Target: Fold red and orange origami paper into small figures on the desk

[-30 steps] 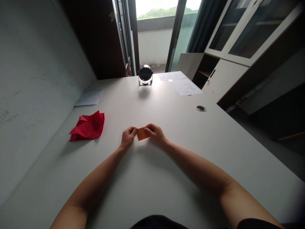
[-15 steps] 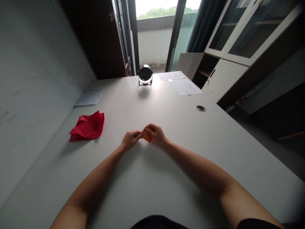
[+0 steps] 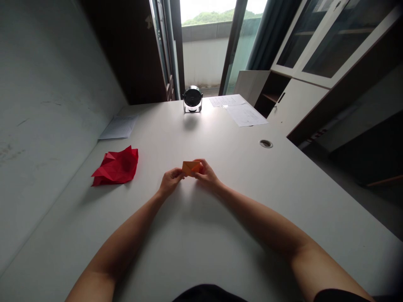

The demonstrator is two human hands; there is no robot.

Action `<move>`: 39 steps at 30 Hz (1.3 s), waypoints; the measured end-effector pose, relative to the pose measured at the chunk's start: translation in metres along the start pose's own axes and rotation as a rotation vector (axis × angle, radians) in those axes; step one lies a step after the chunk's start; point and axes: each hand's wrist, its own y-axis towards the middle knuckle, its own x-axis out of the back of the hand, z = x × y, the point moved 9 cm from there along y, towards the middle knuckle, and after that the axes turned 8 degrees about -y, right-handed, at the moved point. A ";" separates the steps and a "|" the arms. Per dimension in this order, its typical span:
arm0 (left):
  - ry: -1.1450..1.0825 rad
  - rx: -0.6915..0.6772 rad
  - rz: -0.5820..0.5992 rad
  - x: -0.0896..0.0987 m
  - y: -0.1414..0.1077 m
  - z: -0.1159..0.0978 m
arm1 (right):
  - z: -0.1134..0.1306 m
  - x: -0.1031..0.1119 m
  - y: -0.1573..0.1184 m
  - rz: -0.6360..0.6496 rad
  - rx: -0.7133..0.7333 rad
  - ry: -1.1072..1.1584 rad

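A small folded piece of orange paper (image 3: 189, 167) is held up a little above the white table (image 3: 201, 243), its creased face turned toward me. My left hand (image 3: 171, 180) pinches its left edge between thumb and fingers. On the other side, my right hand (image 3: 208, 175) grips the right part, with the thumb in front and the fingers partly hidden behind the paper. A crumpled, creased sheet of red paper (image 3: 118, 167) rests on the table to the left of my left hand.
A round black device on a metal stand (image 3: 192, 98) is at the far edge. Printed sheets (image 3: 247, 114) lie at the far right, others (image 3: 119, 127) by the left wall. A cable hole (image 3: 266, 144) is in the tabletop at the right.
The orange paper has turned from a tilted position to a level one and risen slightly, showing more of its face. Both hands moved up a little with it, and the right-hand grip shifted.
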 end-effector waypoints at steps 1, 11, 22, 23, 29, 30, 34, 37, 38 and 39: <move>-0.018 -0.002 -0.006 0.000 0.000 0.000 | 0.002 0.000 0.000 -0.005 0.018 -0.003; -0.094 0.000 -0.055 0.004 0.000 -0.004 | -0.006 0.000 -0.005 -0.012 -0.031 -0.267; -0.040 0.057 -0.076 0.005 -0.001 0.002 | -0.001 0.001 -0.005 -0.043 -0.066 -0.045; -0.014 0.062 -0.068 0.004 -0.002 0.002 | -0.003 0.000 -0.005 -0.035 -0.084 -0.013; -0.104 0.018 -0.026 -0.005 -0.003 -0.009 | -0.013 0.002 -0.004 -0.061 -0.137 0.083; -0.129 0.011 -0.033 -0.005 -0.003 -0.011 | -0.013 0.003 -0.004 -0.078 -0.132 0.076; -0.173 -0.037 -0.077 -0.003 -0.004 -0.017 | -0.015 0.009 -0.002 -0.126 -0.093 0.032; -0.137 -0.043 -0.074 -0.002 -0.004 -0.016 | -0.014 0.012 -0.001 -0.143 -0.073 -0.001; -0.121 -0.039 -0.077 -0.002 -0.004 -0.015 | -0.012 0.012 -0.001 -0.140 -0.064 -0.010; -0.108 -0.036 -0.081 -0.001 -0.005 -0.014 | -0.011 0.011 -0.001 -0.133 -0.054 -0.021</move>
